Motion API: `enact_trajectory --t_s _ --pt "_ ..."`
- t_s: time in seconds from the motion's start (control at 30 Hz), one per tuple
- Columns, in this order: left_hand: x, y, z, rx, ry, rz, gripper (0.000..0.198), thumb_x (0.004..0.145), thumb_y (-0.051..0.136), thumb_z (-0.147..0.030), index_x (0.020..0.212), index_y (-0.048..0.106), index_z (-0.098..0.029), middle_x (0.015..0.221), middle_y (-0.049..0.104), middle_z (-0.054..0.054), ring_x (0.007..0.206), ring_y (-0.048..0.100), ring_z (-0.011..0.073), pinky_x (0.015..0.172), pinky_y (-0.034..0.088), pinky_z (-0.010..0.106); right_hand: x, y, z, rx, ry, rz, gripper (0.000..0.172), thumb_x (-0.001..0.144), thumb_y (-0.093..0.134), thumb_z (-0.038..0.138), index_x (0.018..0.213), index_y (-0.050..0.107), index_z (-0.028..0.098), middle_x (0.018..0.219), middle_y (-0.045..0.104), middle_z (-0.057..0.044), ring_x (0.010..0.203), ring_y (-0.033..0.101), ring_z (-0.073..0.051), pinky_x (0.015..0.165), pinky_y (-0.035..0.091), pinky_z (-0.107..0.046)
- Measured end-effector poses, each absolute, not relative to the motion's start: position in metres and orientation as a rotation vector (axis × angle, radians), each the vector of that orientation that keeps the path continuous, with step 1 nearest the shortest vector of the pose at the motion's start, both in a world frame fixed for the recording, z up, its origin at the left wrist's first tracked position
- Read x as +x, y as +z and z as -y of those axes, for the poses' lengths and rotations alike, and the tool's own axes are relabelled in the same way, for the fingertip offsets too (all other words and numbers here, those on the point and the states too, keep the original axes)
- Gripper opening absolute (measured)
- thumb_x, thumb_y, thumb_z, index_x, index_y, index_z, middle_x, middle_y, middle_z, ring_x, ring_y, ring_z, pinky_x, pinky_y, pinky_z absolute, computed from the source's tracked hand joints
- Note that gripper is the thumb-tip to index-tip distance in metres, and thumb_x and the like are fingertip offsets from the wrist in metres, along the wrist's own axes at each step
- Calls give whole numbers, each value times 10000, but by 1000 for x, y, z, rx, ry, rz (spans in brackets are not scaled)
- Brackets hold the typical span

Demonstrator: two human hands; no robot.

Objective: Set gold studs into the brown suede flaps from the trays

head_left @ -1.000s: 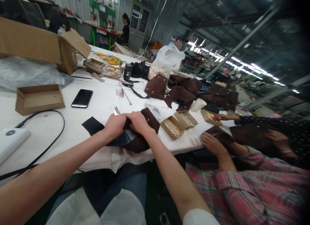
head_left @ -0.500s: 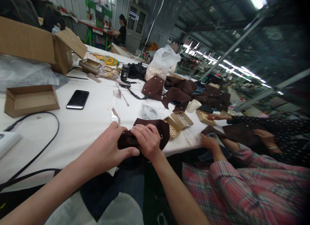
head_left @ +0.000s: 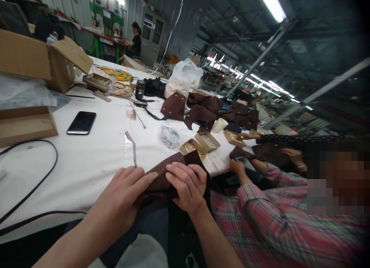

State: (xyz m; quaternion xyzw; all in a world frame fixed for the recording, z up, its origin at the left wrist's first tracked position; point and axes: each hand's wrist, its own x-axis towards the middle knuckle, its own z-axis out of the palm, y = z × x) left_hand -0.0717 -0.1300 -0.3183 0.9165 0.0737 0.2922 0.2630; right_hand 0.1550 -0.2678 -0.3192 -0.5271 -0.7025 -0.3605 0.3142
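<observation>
A dark brown fabric piece (head_left: 170,162) is held between my two hands at the table's front edge. My left hand (head_left: 127,187) grips its left end, with the thumb hidden beneath. My right hand (head_left: 187,183) is closed over the right part, fingers bent on top. A small light spot shows on the cloth between the hands; I cannot make out what it is. Just beyond the cloth stand a small cardboard box of gold-coloured studs (head_left: 192,148) and a box of silver-coloured ones (head_left: 208,141). A clear bag of silver-coloured pieces (head_left: 170,137) lies behind them.
A phone (head_left: 81,123) and an empty cardboard tray (head_left: 29,125) lie left on the white table (head_left: 95,156). Black cable (head_left: 54,160) loops there. Brown fabric pieces (head_left: 199,114) are heaped at the back. To my right, a co-worker in a plaid shirt (head_left: 260,214) handles brown cloth.
The brown piece has been turned and spread out, now showing a flatter face. My right hand has shifted slightly right and down. The view has swung a little to the right.
</observation>
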Motion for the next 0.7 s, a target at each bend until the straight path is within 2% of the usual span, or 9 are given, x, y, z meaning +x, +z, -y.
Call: enact_trajectory --t_s 0.1,0.2,0.27,0.33,0.4,0.47,0.57,0.63,0.7 --pt "-77 -317 130 2525 870 -144 440 1066 496 9 1395 612 -259 1052 666 55 936 545 269 788 433 443 147 -318 274 -1354 -844 1906 330 1162 438 178 1370 692 203 1375 858 -134 1370 802 -242 1196 550 -475" --pt "-81 -313 128 2571 963 -92 349 1050 527 14 1272 614 -241 989 653 42 889 532 254 785 438 446 137 -317 279 -1323 -738 1916 346 1154 422 149 1383 679 182 1401 842 -169 1351 811 -231 1123 624 -461" --pt "-84 -313 127 2576 1005 -62 322 1028 553 14 1215 612 -241 934 622 31 862 540 249 780 471 441 130 -316 283 -1323 -695 1903 339 1157 434 152 1384 679 210 1411 841 -147 1333 818 -220 1103 645 -454" --pt "-87 -317 128 2510 988 -50 349 997 540 47 1180 603 -243 1039 665 63 1011 654 261 849 567 429 124 -313 285 -1317 -665 1902 328 1152 457 147 1377 680 233 1423 840 -127 1342 815 -222 1115 660 -459" --pt "-91 -323 132 2415 937 -40 415 982 496 88 1219 593 -238 1386 713 132 1366 694 275 1062 640 406 120 -309 288 -1290 -639 1913 327 1133 477 122 1369 678 227 1434 834 -135 1365 805 -233 1128 677 -468" --pt "-94 -328 137 2347 936 -20 487 1014 476 85 1377 588 -220 1649 650 161 1553 636 247 1238 596 341 117 -305 290 -1261 -618 1912 329 1115 486 95 1358 678 205 1425 834 -159 1366 805 -242 1124 690 -469" --pt "-97 -326 145 2322 994 -1 597 1078 477 39 1615 543 -214 1544 768 120 1396 759 171 1171 611 216 115 -299 294 -1259 -619 1893 300 1104 505 81 1314 686 196 1398 842 -179 1324 824 -244 1088 701 -461" --pt "-97 -320 148 2312 1066 28 614 1070 487 45 1624 571 -206 1450 817 110 1306 802 160 1109 639 202 112 -296 297 -1269 -623 1892 273 1103 518 75 1276 690 199 1392 845 -174 1307 829 -239 1057 703 -454" --pt "-98 -315 148 2312 1156 84 570 1043 519 44 1567 623 -156 1403 828 136 1279 809 188 1091 661 245 109 -293 299 -1254 -632 1900 237 1107 528 69 1244 690 175 1374 850 -177 1299 829 -233 1039 697 -441"
